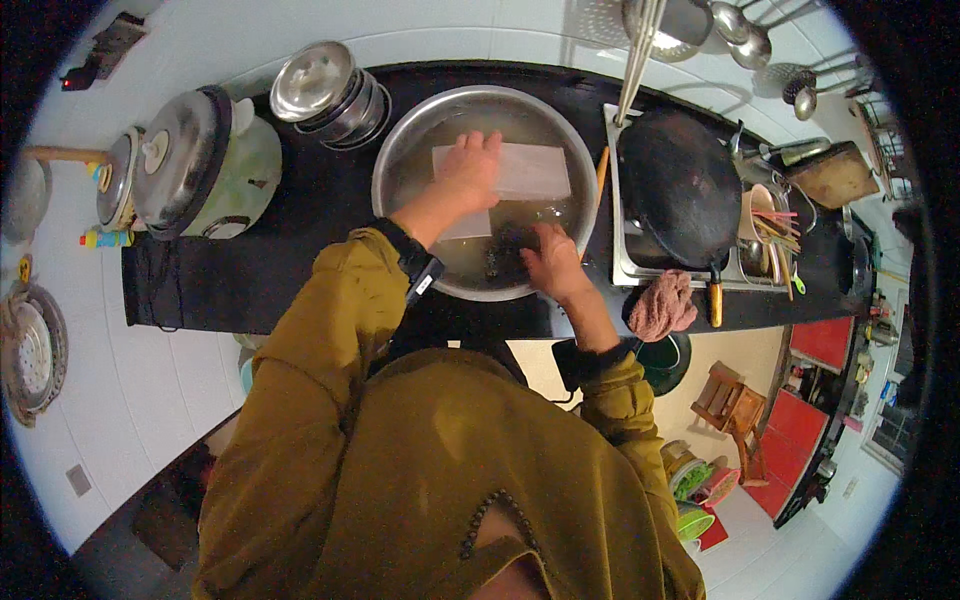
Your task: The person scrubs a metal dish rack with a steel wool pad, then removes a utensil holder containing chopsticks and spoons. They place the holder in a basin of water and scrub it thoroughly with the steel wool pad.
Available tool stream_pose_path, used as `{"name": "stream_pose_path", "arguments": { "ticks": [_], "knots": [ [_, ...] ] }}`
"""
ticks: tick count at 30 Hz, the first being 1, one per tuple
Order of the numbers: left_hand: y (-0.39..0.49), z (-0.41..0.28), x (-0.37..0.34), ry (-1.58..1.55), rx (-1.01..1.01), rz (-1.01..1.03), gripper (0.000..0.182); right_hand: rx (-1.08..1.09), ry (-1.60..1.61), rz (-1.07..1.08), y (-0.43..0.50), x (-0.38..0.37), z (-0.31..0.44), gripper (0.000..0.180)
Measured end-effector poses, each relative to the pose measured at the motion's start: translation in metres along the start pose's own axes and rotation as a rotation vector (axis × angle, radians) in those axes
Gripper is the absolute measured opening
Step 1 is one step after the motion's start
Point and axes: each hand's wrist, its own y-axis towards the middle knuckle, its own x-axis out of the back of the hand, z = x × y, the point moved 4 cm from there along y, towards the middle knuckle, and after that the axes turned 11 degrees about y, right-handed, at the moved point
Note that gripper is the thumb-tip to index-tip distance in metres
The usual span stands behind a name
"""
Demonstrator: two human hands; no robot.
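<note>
A large round metal basin (390, 150) holds cloudy water on the black counter. Flat pale rectangular pieces (534, 171) lie in the water, one partly beneath my left hand (469, 172), whose fingers rest spread on it. A second pale piece (469, 226) shows below that hand. Near the basin's lower right side, my right hand (556, 259) touches or hovers by a dark clump (502, 247) in the water; its fingers are bent, and I cannot tell whether they grip anything. What the dark clump is made of is unclear.
Left of the basin stand stacked metal bowls (313, 81) and a large lidded pot (232, 172). On the right, a black wok (679, 187) lies over a metal sink (619, 255), with a pinkish cloth (664, 306) at its front edge. Ladles (750, 49) hang on the wall.
</note>
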Motion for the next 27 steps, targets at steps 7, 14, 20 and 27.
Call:
{"name": "stream_pose_path", "arguments": {
  "ticks": [7, 14, 20, 27],
  "knots": [
    [-0.006, 0.000, 0.006, -0.140, 0.154, 0.060, 0.075, 0.034, 0.134, -0.125, -0.017, 0.027, 0.012, 0.042],
    [-0.005, -0.020, -0.033, -0.553, 0.267, 0.433, 0.084, 0.097, 0.116, -0.229, -0.029, 0.047, 0.005, 0.039],
    [-0.005, -0.037, -0.047, -0.265, 0.092, 0.228, 0.102, 0.104, 0.112, -0.233, -0.036, 0.060, 0.004, 0.037],
    [0.008, -0.040, -0.063, -0.732, 0.385, 0.293, 0.102, -0.006, 0.204, -0.163, -0.051, 0.075, -0.002, 0.038]
  ]
}}
